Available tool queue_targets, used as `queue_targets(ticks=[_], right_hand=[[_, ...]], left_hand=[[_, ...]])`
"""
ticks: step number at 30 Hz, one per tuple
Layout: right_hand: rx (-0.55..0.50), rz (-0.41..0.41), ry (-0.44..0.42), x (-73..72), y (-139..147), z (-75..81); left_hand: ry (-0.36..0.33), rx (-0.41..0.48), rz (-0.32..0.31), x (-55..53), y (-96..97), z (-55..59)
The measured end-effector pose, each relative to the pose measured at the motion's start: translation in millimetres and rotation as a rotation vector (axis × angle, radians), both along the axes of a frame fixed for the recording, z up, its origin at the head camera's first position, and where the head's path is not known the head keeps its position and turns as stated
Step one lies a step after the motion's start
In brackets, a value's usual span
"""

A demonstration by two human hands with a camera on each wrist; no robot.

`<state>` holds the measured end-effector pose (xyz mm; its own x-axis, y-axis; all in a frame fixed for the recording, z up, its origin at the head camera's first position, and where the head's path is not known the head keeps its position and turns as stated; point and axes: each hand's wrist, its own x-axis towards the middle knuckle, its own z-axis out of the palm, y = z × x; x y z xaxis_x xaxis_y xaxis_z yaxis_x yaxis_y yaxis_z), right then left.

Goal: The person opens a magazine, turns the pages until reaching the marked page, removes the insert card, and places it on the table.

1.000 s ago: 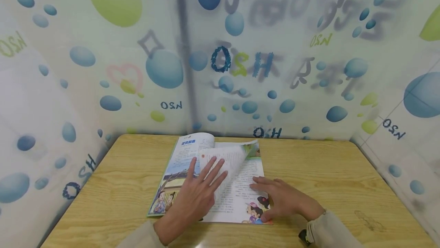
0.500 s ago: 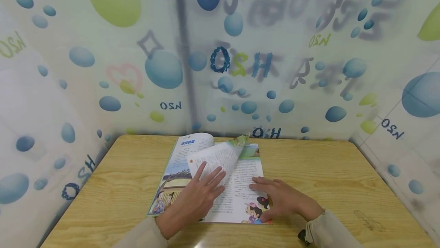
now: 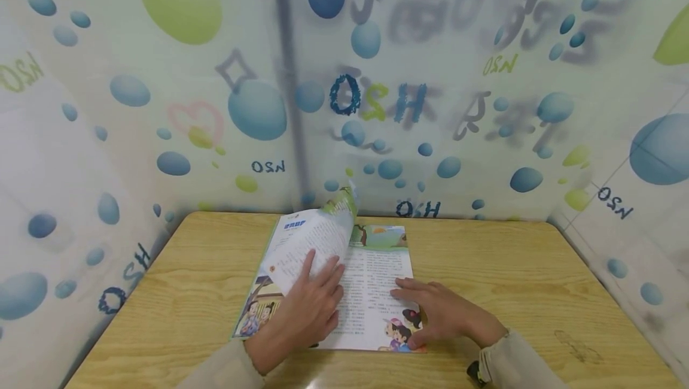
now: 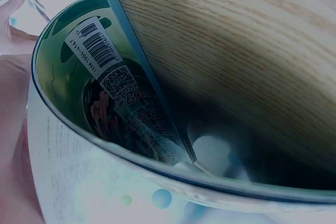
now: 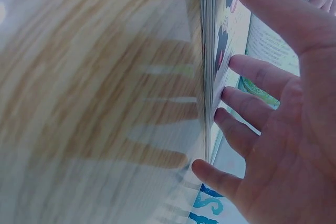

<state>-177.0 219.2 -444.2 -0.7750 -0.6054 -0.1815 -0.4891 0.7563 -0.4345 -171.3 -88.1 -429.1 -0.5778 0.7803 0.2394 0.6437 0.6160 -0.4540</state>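
An open magazine [image 3: 384, 269] with printed text and cartoon pictures lies on the wooden table. One of its pages [image 3: 317, 236] is lifted and bends over toward the left side, its top corner curling up. My left hand [image 3: 307, 308] touches the lower part of this page with extended fingers. On the lower right of the right-hand page rests my right hand [image 3: 447, 311], fingers spread. The right wrist view shows those fingertips along the magazine's edge [image 5: 209, 77]. A barcode on the green cover [image 4: 97, 45] shows in the left wrist view, where the cover curves above the table.
The wooden table [image 3: 511, 269] extends around the magazine on both sides. Behind it and at the sides hang pale curtain-like walls [image 3: 463, 155] printed with blue and green drops. A dark wristband [image 3: 476, 372] sits at the right sleeve.
My left hand has drawn the lifted page leftward, and its top corner has swung up and left. More of the right-hand page's top picture shows. The right hand has stayed still.
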Motion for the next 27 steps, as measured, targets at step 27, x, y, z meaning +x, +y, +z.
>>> queue_targets(ticks=[27], right_hand=[[-0.004,0.011,-0.068,-2.8,1.7,3.8]], left_hand=[[-0.281,0.190,0.237,13.8,-7.9,-2.0]])
